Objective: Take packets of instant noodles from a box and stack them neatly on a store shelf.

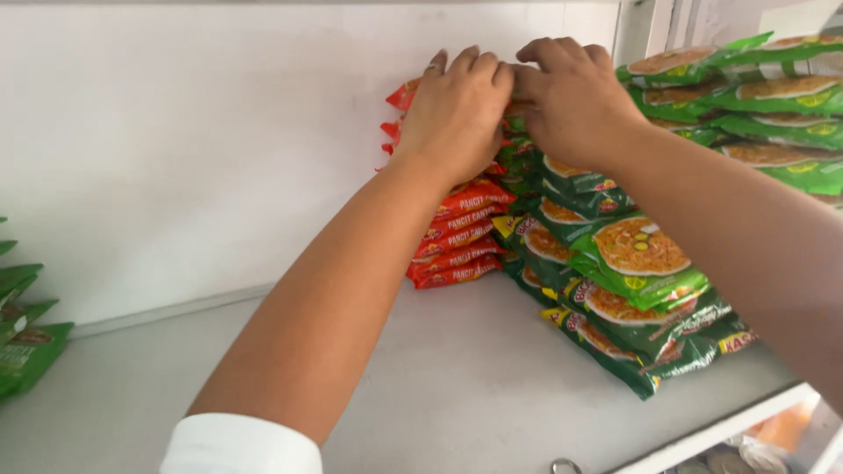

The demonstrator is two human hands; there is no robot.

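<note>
Both hands pressed palm-down on top of stacked noodle packets on a white shelf.

Left hand point(457, 110) laid flat on the upper end of the red packet stack point(457, 237), fingers together and curled slightly over the top edge, no packet clamped. Right hand point(575, 101) just beside, fingertips touching those of the left, fingers together and bent down onto the green packet stack point(632, 290); grip on any single packet impossible to tell. Red stack set against the white back wall point(193, 149), green stack touching it on the right and leaning forward toward the shelf edge. Second green pile point(764, 105) farther right, at hand level. More green packets point(22, 342) at far left, well apart. White shelf surface point(457, 386) below both forearms.
</note>
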